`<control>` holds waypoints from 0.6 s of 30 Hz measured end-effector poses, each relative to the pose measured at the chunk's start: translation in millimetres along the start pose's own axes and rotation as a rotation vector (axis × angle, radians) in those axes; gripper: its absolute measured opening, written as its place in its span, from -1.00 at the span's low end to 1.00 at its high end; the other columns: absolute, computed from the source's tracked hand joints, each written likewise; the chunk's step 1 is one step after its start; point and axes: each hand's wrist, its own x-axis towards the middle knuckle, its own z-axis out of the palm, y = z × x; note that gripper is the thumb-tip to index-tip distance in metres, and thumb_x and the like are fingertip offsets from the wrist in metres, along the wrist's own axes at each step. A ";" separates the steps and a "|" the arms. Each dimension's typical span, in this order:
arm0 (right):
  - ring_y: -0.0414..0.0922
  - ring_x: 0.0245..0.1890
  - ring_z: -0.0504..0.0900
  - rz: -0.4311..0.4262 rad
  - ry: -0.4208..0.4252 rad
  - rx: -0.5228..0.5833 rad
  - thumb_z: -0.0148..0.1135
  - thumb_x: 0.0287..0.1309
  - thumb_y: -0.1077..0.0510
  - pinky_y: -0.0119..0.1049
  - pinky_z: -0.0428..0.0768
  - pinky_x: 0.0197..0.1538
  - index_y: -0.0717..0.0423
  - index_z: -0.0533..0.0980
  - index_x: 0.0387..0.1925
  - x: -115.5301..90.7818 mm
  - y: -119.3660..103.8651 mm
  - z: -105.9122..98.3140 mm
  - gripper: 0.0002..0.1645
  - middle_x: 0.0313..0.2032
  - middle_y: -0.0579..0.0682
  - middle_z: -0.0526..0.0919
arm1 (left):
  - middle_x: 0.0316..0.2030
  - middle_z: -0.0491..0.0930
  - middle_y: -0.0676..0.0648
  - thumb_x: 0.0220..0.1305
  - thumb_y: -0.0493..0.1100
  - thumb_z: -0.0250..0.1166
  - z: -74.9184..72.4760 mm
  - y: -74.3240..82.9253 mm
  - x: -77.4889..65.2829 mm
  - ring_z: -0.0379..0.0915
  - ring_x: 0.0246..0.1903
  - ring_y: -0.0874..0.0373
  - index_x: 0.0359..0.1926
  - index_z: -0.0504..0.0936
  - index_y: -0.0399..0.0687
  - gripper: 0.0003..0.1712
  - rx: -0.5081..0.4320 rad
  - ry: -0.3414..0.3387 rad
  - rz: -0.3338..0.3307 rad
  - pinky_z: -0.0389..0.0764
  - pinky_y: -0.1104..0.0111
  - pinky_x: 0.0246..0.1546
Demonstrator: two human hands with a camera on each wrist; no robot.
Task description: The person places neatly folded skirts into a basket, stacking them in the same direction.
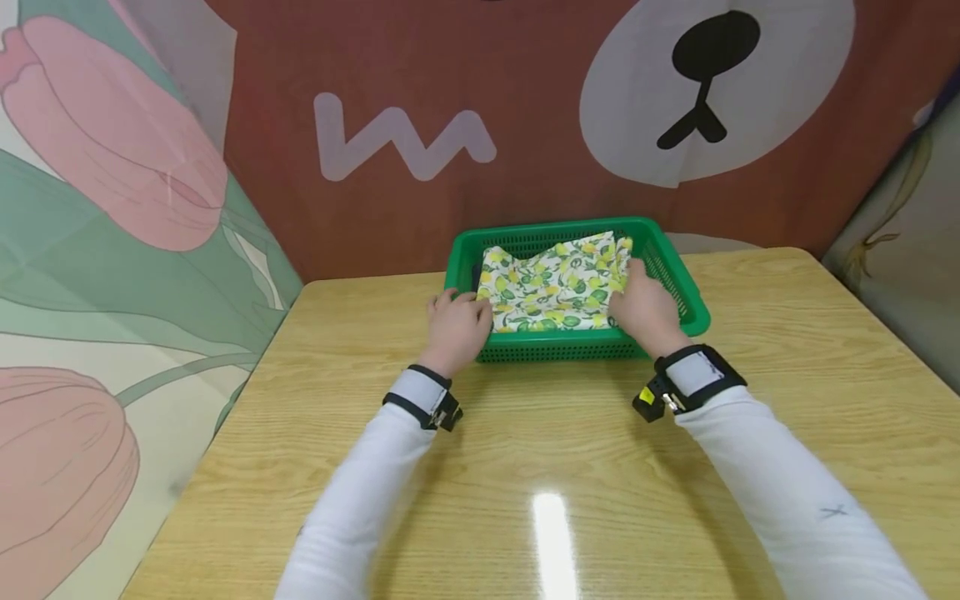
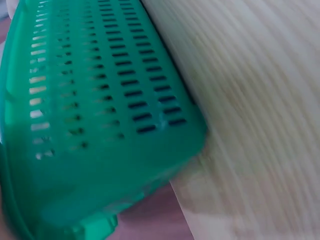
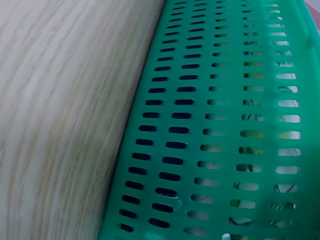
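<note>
A cloth (image 1: 555, 283) printed with lemons and leaves lies folded and rumpled in a green plastic basket (image 1: 558, 346). My left hand (image 1: 457, 327) is at the basket's front left corner, over the rim and against the cloth's left edge. Its fingers look bent, but what they hold is hidden. At the cloth's right edge, inside the basket, my right hand (image 1: 648, 307) pinches the fabric, which bunches near the fingers; the fingertips are hidden. Both wrist views are filled mostly by the slotted basket wall (image 2: 100, 165), and the right one shows bits of the print through the slots.
The basket stands on a wood-grain table (image 1: 555, 442), near its back edge. Behind hangs a brown printed backdrop (image 1: 525, 192), with a floral one (image 1: 165, 333) at the left. Something dark shows beside the cloth's left edge, mostly covered.
</note>
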 end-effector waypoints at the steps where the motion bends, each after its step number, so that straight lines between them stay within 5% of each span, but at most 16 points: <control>1: 0.25 -0.26 0.64 -0.019 0.027 -0.002 0.00 0.47 0.22 0.08 0.62 -0.30 0.54 0.16 0.52 -2.1 0.7 1.0 -0.27 -0.02 0.53 0.62 | 0.41 0.55 -0.26 0.71 -0.05 -0.09 -0.3 -2.0 -1.4 0.18 0.55 -0.37 -0.01 0.83 -0.17 -0.46 -0.008 0.000 0.004 0.00 -0.34 0.58; 4: 0.43 0.11 0.60 -0.124 0.114 -0.021 0.04 0.49 0.19 0.34 0.62 0.10 0.57 0.40 0.35 -9.4 3.1 3.9 -0.41 0.22 0.55 0.53 | 0.44 0.51 -0.27 0.71 -0.04 -0.05 1.4 -7.7 -7.1 0.15 0.56 -0.39 0.05 0.83 -0.18 -0.47 -0.021 0.041 0.048 -0.02 -0.37 0.57; 6: 0.46 0.20 0.57 -0.193 0.160 -0.045 0.04 0.53 0.17 0.38 0.58 0.19 0.55 0.55 0.19 -14.3 4.8 5.5 -0.51 0.24 0.53 0.55 | 0.41 0.55 -0.27 0.70 -0.05 0.00 5.0 -11.1 -11.6 0.21 0.53 -0.38 0.04 0.84 -0.20 -0.50 -0.023 0.095 0.094 0.03 -0.37 0.56; 9: 0.37 -0.06 0.73 -0.246 0.178 -0.091 0.03 0.57 0.13 0.26 0.70 -0.09 0.47 0.65 0.06 -20.9 7.2 5.6 -0.54 0.00 0.44 0.73 | 0.28 0.67 -0.26 0.68 -0.10 0.05 11.6 -15.3 -17.1 0.36 0.45 -0.33 -0.09 0.86 -0.25 -0.52 -0.017 0.174 0.165 0.11 -0.37 0.53; 12: 0.28 -0.30 0.75 -0.235 0.092 -0.147 -0.02 0.63 0.04 0.09 0.66 -0.39 0.40 0.67 0.08 -25.3 8.4 2.3 -0.48 -0.19 0.37 0.79 | 0.15 0.76 -0.22 0.68 -0.11 0.05 16.4 -18.2 -19.7 0.44 0.39 -0.29 -0.14 0.85 -0.26 -0.52 -0.030 0.195 0.194 0.09 -0.38 0.54; 18: 0.16 -0.37 0.73 -0.200 -0.101 -0.213 -0.11 0.69 -0.12 -0.14 0.50 -0.51 0.35 0.64 0.20 -26.5 6.9 -4.4 -0.34 -0.33 0.24 0.76 | 0.11 0.79 -0.18 0.71 -0.10 0.01 17.5 -21.6 -19.5 0.47 0.38 -0.27 -0.17 0.83 -0.22 -0.50 -0.065 0.166 0.191 0.02 -0.40 0.55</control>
